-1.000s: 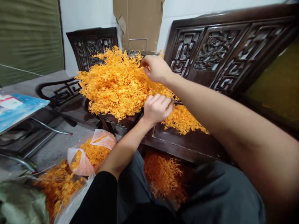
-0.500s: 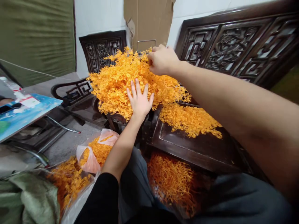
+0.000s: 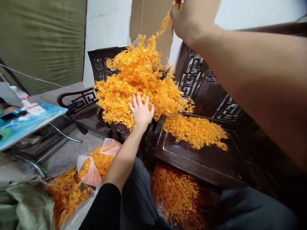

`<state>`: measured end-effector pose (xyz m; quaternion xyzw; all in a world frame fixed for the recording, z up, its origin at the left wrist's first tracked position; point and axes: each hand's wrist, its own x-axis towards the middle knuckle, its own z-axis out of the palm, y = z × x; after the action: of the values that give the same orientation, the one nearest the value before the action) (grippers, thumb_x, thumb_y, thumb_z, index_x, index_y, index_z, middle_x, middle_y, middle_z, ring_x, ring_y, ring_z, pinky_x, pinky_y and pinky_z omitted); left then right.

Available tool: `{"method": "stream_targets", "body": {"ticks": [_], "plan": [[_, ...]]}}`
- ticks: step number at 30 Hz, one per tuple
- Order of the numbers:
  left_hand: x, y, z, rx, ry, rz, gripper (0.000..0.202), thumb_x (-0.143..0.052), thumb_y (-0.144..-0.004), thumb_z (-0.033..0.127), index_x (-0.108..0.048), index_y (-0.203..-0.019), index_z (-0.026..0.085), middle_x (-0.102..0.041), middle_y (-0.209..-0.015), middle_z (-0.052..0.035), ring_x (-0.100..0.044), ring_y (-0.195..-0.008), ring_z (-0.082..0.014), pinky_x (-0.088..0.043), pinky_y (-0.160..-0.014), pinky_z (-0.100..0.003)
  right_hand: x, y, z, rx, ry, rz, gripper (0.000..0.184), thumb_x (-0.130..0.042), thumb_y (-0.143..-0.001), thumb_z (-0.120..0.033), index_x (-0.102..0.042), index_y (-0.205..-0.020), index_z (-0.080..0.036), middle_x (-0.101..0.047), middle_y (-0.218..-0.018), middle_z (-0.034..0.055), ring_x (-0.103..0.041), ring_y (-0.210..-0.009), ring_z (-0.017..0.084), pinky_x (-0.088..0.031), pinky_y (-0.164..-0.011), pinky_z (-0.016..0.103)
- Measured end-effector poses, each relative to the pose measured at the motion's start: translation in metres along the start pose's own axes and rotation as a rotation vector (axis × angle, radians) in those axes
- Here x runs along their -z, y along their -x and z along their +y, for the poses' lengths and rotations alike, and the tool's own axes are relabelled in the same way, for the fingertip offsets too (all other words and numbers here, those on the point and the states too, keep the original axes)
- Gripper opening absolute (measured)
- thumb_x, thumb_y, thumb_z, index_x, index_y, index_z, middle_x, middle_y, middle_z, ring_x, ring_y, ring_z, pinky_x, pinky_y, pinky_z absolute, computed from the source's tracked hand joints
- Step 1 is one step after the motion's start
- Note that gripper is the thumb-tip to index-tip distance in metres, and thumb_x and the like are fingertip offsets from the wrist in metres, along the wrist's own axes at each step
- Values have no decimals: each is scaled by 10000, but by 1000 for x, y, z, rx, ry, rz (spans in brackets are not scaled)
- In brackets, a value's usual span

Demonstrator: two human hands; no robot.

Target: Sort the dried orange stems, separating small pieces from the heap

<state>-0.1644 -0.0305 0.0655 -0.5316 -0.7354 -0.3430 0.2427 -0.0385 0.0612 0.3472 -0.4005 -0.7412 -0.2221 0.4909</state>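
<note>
A large heap of orange, curly, thread-like sprigs [image 3: 134,80] fills the middle of the view, on dark wooden furniture. My left hand [image 3: 142,110] lies against the front of the heap with its fingers spread. Up at the top edge, my right hand [image 3: 194,19] is closed round a strand of the orange sprigs [image 3: 165,22], which stretches down into the heap's peak. The right fingertips are partly cut off by the frame. Just right of the heap, a flatter orange bunch [image 3: 196,131] rests on a dark wooden seat [image 3: 184,153].
Below lie loose orange stems [image 3: 177,195]. A pink plastic bag [image 3: 92,174] and a clear bag [image 3: 74,210] hold more orange pieces at the lower left. A blue-topped folding table [image 3: 33,118] stands left, and carved wooden chair backs [image 3: 192,73] rise behind.
My right hand has risen and moved right, drawing a strand of sprigs upward so the heap's top is pulled into a peak. My left hand stays spread on the heap's front.
</note>
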Motion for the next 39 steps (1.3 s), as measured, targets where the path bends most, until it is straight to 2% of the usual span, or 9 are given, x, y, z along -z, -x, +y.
{"method": "stream_targets", "body": {"ticks": [2,6,11,14,17,21,25,33,39], "plan": [[8,3,2,-70,24,28,544,-483,-1010,473,-559,-1515,285,-244,-1754,-89,-181,-1637,-342,-154,-1300,-626,3,2,0,4,-21,-29,377,-450,-1000,-169,-706,-1264,-88,-611,-1391,132,-554,-1316,348,-436,-1042,490],[38,-2,10,-117,47,172,726,-493,-1008,490,-291,-1665,255,-199,-1767,-82,-66,-1660,-275,-91,-1337,-567,7,15,5,305,79,-414,215,-603,-971,-293,-744,-1076,-170,-712,-1066,89,-601,-988,223,-515,-859,386],[64,-64,5,-62,-8,231,1096,-608,-913,644,6,-1703,195,-95,-1779,-139,64,-1653,-344,-15,-1312,-644,12,28,18,228,123,-177,311,-443,-1037,-379,-679,-1134,-202,-611,-1299,192,-508,-1070,305,-427,-881,484],[63,-106,-15,-141,-104,45,1150,-659,-848,698,-43,-1704,240,-125,-1781,-109,-46,-1641,-392,-67,-1301,-657,17,35,31,290,119,-372,290,-492,-1003,-341,-679,-1092,-138,-634,-1204,202,-514,-1083,317,-359,-927,507],[56,-127,-37,-103,-163,-116,1096,-688,-839,642,-129,-1695,245,-287,-1736,-126,-338,-1525,-414,-285,-1236,-626,24,43,50,249,141,-384,266,-517,-983,-330,-697,-1070,-155,-655,-1151,188,-518,-1074,312,-334,-919,506],[46,-132,-52,60,-213,-246,971,-670,-852,641,-301,-1640,211,-613,-1475,-186,-562,-1317,-400,-380,-1144,-581,33,56,70,163,203,-333,294,-528,-938,-331,-729,-1076,-166,-665,-1109,176,-556,-1035,317,-341,-867,491],[41,-127,-55,123,-242,-311,810,-636,-888,645,-453,-1539,199,-712,-1297,-172,-562,-1319,-366,-365,-1152,-536,48,62,71,93,236,-304,314,-518,-938,-318,-730,-1096,-148,-674,-1131,195,-559,-1019,311,-333,-860,489],[45,-113,-71,228,-197,-333,634,-600,-938,498,-516,-1464,154,-630,-1437,-246,-514,-1395,-423,-371,-1142,-656,112,38,86,-97,297,-182,375,-549,-936,-330,-727,-1110,-49,-656,-1195,266,-571,-1042,300,-329,-835,468],[89,-132,-32,175,-67,-489,1348,-926,-608,530,-188,-1670,148,-187,-1714,-317,-231,-1571,-532,-359,-1155,-731,127,28,82,65,332,-381,265,-648,-843,-309,-791,-1018,-170,-731,-1029,148,-559,-866,220,-351,-709,391]]}}
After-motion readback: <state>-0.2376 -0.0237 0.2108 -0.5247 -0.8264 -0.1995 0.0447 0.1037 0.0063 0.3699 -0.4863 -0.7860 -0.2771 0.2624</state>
